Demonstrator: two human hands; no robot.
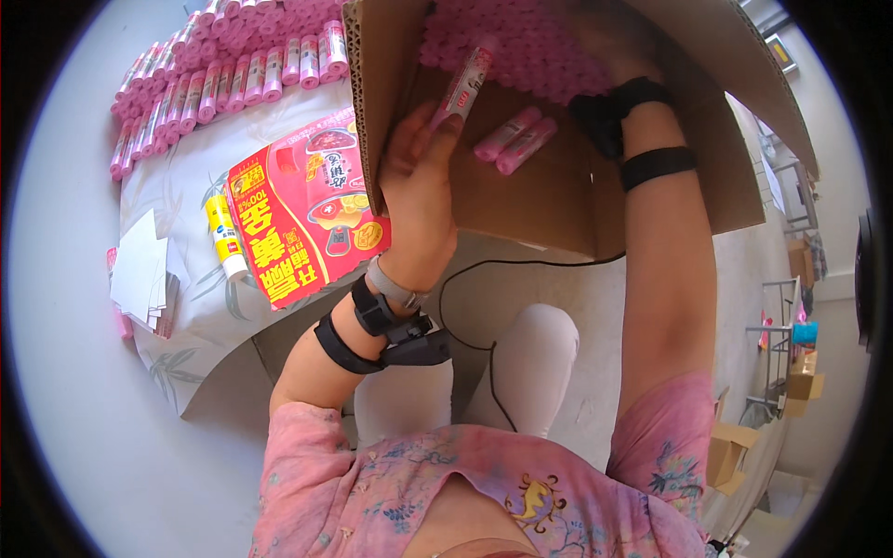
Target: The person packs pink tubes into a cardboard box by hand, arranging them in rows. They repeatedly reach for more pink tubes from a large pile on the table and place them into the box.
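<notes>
My left hand (423,158) is closed round a pink roll with a white printed label (467,79), which looks like a roll of plastic bags. It holds the roll upright, tilted to the right, at the left side of an open cardboard box (558,200). My right hand (619,42) reaches deep into the box, at the packed pink rolls (512,46); shade hides its fingers. Two loose pink rolls (516,139) lie side by side on the cardboard between my hands.
Left of the box, a patterned cloth-covered table (200,344) carries stacked labelled pink rolls (223,84), a red printed package (302,214), a yellow glue stick (223,232) and white paper slips (144,274). A black cable (521,262) hangs below the box. Shelving (777,344) stands far right.
</notes>
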